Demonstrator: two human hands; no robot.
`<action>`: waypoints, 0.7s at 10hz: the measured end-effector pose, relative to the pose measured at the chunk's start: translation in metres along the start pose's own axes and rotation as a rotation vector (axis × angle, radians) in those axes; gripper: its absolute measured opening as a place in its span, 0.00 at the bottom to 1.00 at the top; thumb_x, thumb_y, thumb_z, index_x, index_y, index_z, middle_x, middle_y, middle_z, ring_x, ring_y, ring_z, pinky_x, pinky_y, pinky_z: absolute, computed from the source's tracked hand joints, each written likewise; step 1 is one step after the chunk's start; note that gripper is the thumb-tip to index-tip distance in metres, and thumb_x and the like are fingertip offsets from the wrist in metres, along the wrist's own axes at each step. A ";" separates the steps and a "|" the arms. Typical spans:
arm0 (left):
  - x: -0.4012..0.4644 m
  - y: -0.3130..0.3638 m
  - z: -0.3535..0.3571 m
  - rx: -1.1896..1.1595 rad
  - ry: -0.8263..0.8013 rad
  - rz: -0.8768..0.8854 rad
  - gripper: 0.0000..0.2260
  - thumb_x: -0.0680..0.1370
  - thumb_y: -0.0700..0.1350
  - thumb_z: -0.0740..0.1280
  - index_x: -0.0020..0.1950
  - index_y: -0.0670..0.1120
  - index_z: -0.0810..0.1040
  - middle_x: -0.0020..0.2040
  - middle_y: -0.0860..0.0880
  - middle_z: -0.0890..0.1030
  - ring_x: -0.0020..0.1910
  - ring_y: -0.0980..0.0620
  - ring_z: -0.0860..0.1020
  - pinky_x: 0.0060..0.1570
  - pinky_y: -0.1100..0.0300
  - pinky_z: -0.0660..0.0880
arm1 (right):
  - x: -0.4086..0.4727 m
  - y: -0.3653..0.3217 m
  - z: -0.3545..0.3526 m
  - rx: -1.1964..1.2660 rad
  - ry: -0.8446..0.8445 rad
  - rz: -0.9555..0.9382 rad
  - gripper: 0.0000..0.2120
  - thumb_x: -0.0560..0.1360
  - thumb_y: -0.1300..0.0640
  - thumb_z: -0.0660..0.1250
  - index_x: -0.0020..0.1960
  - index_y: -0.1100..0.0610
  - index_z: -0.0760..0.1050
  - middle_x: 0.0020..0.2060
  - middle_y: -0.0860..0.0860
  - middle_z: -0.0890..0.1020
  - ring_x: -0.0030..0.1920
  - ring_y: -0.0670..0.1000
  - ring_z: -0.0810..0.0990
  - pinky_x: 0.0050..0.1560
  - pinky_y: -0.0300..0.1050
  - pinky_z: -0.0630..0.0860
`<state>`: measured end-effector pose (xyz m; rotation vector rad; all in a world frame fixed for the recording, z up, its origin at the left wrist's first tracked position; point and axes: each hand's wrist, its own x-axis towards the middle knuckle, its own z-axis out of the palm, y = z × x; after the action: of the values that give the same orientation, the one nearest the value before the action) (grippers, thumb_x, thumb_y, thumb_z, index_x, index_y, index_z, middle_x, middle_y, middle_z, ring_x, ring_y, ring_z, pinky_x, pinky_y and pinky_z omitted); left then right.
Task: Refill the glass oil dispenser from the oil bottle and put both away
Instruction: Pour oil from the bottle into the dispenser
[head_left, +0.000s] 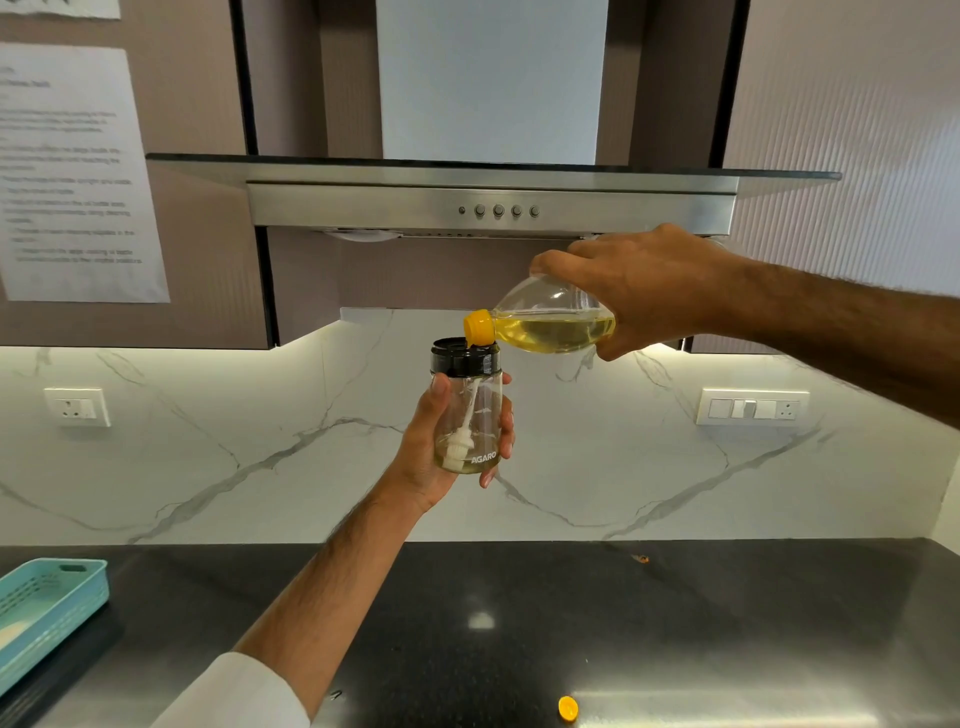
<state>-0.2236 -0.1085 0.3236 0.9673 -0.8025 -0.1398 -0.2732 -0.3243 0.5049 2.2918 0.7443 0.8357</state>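
Pouring step | glass oil dispenser (470, 415) held mid-air above the desk (571, 623), left hand (441, 441) grip wrapped round it | right hand (644, 291) grip clasps tipped oil bottle (550, 322), spout over black collar (level low) | next, likely: steady tilt, then recap with the yellow cap (568, 707).

glossy black counter (675, 623), clear glass dispenser (470, 415)

Oil bottle (553, 319): clear, pale yellow oil, yellow neck. Dispenser (467, 410): clear glass, black lid, white lettering, white brush inside. Cap (568, 707) on bench: yellow. Bench (675, 623): black, speckled. Backsplash (260, 457): white marble, grey veins. Basket (47, 608): light blue.
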 end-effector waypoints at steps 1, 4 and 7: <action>0.000 0.000 0.000 -0.003 0.000 0.001 0.32 0.66 0.69 0.75 0.59 0.48 0.83 0.43 0.43 0.84 0.35 0.47 0.83 0.26 0.58 0.79 | 0.001 0.000 0.001 0.000 -0.002 0.002 0.48 0.67 0.40 0.80 0.77 0.47 0.54 0.65 0.53 0.77 0.59 0.54 0.79 0.48 0.50 0.83; 0.000 -0.002 -0.001 -0.001 0.010 -0.006 0.31 0.65 0.69 0.76 0.58 0.48 0.84 0.43 0.44 0.84 0.36 0.47 0.84 0.28 0.57 0.80 | 0.001 0.000 0.003 0.004 -0.006 -0.002 0.48 0.67 0.40 0.79 0.77 0.47 0.55 0.65 0.53 0.77 0.59 0.54 0.78 0.47 0.47 0.83; 0.000 -0.001 -0.001 -0.003 0.004 -0.004 0.31 0.66 0.69 0.76 0.58 0.48 0.84 0.43 0.44 0.84 0.35 0.47 0.84 0.27 0.58 0.80 | 0.003 0.001 0.005 0.000 -0.008 0.000 0.49 0.67 0.40 0.80 0.77 0.47 0.54 0.65 0.53 0.77 0.59 0.54 0.79 0.47 0.45 0.80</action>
<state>-0.2226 -0.1085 0.3221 0.9656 -0.7970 -0.1424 -0.2678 -0.3246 0.5032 2.2937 0.7413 0.8259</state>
